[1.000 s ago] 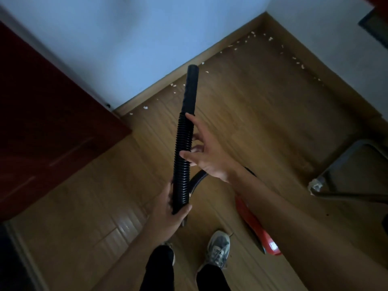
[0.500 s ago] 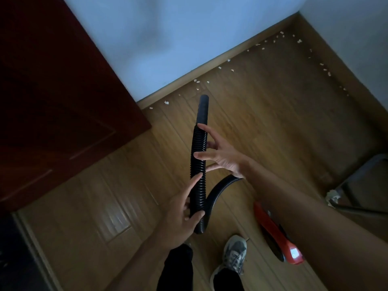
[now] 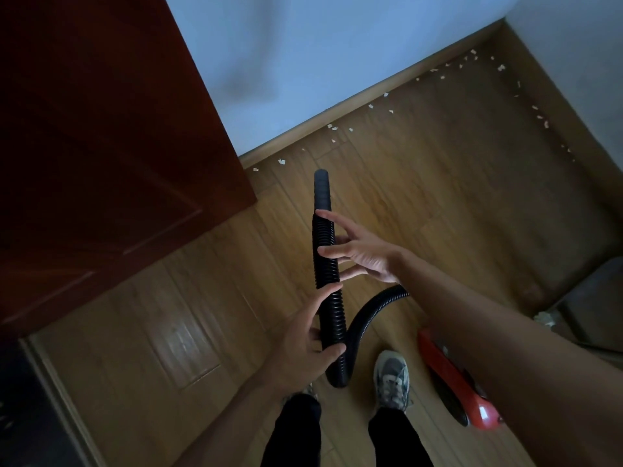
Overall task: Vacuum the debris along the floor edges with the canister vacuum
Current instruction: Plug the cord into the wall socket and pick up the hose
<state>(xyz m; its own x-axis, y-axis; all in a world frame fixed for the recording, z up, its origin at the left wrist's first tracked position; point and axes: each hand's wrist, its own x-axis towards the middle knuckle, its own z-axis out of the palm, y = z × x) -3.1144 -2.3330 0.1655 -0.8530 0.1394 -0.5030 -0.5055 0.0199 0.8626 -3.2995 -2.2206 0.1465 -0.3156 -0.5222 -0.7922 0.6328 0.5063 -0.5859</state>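
**Black hose upright, white debris along the floor edges**

We see a glossy brown plank floor meeting a pale blue wall, with a dark red panelled door on the left. The red canister vacuum lies beside a grey shoe; we cannot tell what it contains. The ribbed hose points its smooth tip toward the skirting. The left hand wraps the lower hose, forefinger laid straight along it. The right hand touches it higher up with spread, straight fingers. The small scraps dot both edges.
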